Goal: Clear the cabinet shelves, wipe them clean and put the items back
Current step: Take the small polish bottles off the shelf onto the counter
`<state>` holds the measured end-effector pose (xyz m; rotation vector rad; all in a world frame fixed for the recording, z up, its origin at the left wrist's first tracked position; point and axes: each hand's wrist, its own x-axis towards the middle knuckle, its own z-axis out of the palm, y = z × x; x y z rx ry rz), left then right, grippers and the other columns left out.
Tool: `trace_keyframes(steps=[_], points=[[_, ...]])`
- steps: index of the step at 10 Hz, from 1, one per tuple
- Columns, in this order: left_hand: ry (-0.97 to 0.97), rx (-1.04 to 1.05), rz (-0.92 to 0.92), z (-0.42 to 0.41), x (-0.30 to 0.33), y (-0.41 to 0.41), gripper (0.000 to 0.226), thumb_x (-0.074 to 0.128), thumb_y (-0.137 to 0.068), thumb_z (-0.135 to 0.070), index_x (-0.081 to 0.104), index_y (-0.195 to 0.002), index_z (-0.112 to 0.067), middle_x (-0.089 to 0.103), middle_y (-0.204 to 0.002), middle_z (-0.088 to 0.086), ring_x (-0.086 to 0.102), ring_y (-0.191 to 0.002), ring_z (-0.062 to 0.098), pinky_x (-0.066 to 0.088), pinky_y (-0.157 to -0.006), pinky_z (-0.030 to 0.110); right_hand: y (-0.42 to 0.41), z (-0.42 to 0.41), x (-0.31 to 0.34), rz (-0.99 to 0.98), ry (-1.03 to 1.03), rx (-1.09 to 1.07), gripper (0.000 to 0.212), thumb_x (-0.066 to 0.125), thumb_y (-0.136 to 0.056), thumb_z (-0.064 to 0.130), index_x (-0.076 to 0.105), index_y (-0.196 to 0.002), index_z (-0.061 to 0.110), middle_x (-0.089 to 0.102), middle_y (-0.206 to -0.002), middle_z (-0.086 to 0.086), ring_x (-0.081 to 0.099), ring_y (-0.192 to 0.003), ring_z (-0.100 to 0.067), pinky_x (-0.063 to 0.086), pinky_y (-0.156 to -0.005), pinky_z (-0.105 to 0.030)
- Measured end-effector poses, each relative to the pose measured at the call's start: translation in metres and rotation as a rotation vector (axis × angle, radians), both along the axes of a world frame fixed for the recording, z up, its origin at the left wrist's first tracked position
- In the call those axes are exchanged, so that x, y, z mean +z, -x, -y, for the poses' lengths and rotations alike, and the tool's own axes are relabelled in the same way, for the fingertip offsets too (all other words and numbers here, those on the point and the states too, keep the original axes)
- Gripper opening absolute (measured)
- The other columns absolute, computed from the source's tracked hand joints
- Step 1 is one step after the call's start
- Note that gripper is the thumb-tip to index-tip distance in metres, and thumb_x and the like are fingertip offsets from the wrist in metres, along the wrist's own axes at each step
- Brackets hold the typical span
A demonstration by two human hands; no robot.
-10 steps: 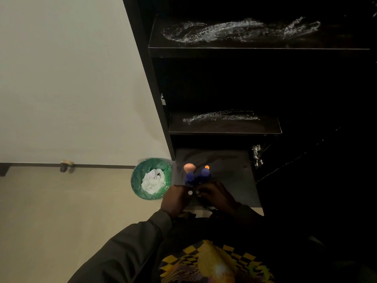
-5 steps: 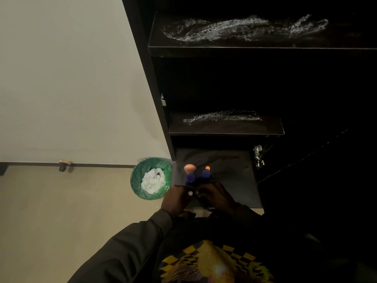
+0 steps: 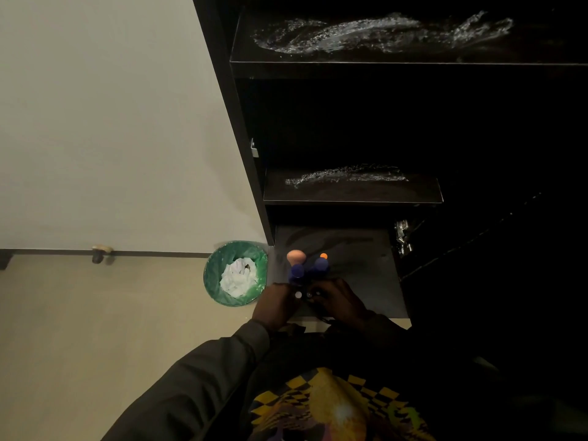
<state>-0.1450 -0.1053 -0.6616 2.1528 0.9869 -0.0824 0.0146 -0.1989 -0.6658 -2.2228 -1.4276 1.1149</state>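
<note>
Bottom shelf [image 3: 356, 249] holds blue bottles [image 3: 310, 268] just beyond both hands.

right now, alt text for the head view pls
Both hands, left hand and right hand, handle small blue items on the bottom shelf of a dark cabinet. Two upper shelves show wet streaks; a green bin sits left.

Both hands down low, close together, nearly touching. Left hand [image 3: 276, 303] knuckles up, fingers curled in, wrist poking out of a dark sleeve [image 3: 203, 374] that runs up from the bottom left. Right hand [image 3: 339, 300] just beside it, fingers bent too. Too dark to tell how tight either grip is. Right forearm mostly lost in shadow.
</note>
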Motion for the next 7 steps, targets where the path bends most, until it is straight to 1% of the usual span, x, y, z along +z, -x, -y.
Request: trace_keyframes(steps=[1, 2, 3, 4, 5, 6, 7], points=[[-0.017, -0.012, 0.007, 0.001, 0.003, 0.000, 0.031, 0.051, -0.088, -0.039, 0.068, -0.082, -0.014, 0.072, -0.082, 0.010, 0.066, -0.077, 0.033, 0.052, -0.069, 0.043, -0.002, 0.001, 0.001, -0.033, 0.010, -0.008, 0.027, 0.059, -0.094, 0.025, 0.067, -0.119, 0.018, 0.063, -0.123, -0.011, 0.057, -0.117, -0.029, 0.040, -0.097, -0.033], [-0.027, -0.011, -0.007, 0.001, 0.002, 0.000, 0.034, 0.049, -0.087, -0.041, 0.069, -0.092, -0.014, 0.072, -0.087, 0.011, 0.067, -0.083, 0.034, 0.052, -0.070, 0.044, -0.002, 0.004, 0.001, -0.024, -0.012, -0.047, 0.032, 0.056, -0.096, 0.021, 0.063, -0.127, 0.018, 0.059, -0.129, -0.012, 0.053, -0.122, -0.028, 0.038, -0.100, -0.032], [-0.034, -0.006, -0.027, -0.001, -0.004, -0.001, 0.036, 0.048, -0.087, -0.042, 0.069, -0.097, -0.015, 0.072, -0.089, 0.012, 0.068, -0.085, 0.035, 0.053, -0.070, 0.044, -0.001, 0.005, 0.005, -0.035, -0.059, -0.021, 0.027, 0.056, -0.096, 0.024, 0.066, -0.122, 0.022, 0.062, -0.127, -0.006, 0.056, -0.119, -0.023, 0.043, -0.103, -0.036], [-0.045, -0.001, -0.027, 0.001, 0.000, -0.002, 0.036, 0.045, -0.086, -0.040, 0.069, -0.098, -0.016, 0.072, -0.090, 0.013, 0.067, -0.086, 0.036, 0.053, -0.071, 0.045, -0.003, 0.004, 0.000, -0.093, -0.113, -0.022, 0.018, 0.056, -0.095, 0.031, 0.067, -0.109, 0.033, 0.066, -0.120, 0.004, 0.060, -0.113, -0.014, 0.047, -0.100, -0.042], [-0.049, -0.001, -0.031, 0.002, -0.001, -0.001, 0.034, 0.046, -0.087, -0.039, 0.070, -0.098, -0.016, 0.073, -0.090, 0.012, 0.067, -0.087, 0.036, 0.053, -0.071, 0.045, -0.002, 0.005, 0.013, -0.024, -0.031, -0.043, 0.031, 0.056, -0.096, 0.023, 0.063, -0.126, 0.021, 0.061, -0.128, -0.009, 0.054, -0.121, -0.026, 0.040, -0.104, -0.034], [-0.055, 0.001, -0.029, 0.003, 0.002, -0.001, 0.033, 0.047, -0.089, -0.039, 0.070, -0.098, -0.017, 0.073, -0.090, 0.012, 0.067, -0.086, 0.036, 0.053, -0.072, 0.043, -0.003, 0.005, 0.004, 0.010, -0.019, -0.031, 0.034, 0.058, -0.095, 0.022, 0.062, -0.129, 0.020, 0.062, -0.128, -0.010, 0.054, -0.121, -0.029, 0.040, -0.101, -0.034], [-0.065, -0.003, -0.009, 0.006, 0.004, 0.001, 0.033, 0.046, -0.091, -0.037, 0.069, -0.097, -0.015, 0.072, -0.091, 0.014, 0.067, -0.086, 0.037, 0.053, -0.072, 0.043, -0.002, 0.006, 0.004, 0.002, -0.044, -0.023, 0.034, 0.058, -0.094, 0.019, 0.063, -0.127, 0.021, 0.063, -0.126, -0.009, 0.056, -0.119, -0.028, 0.042, -0.100, -0.035]])
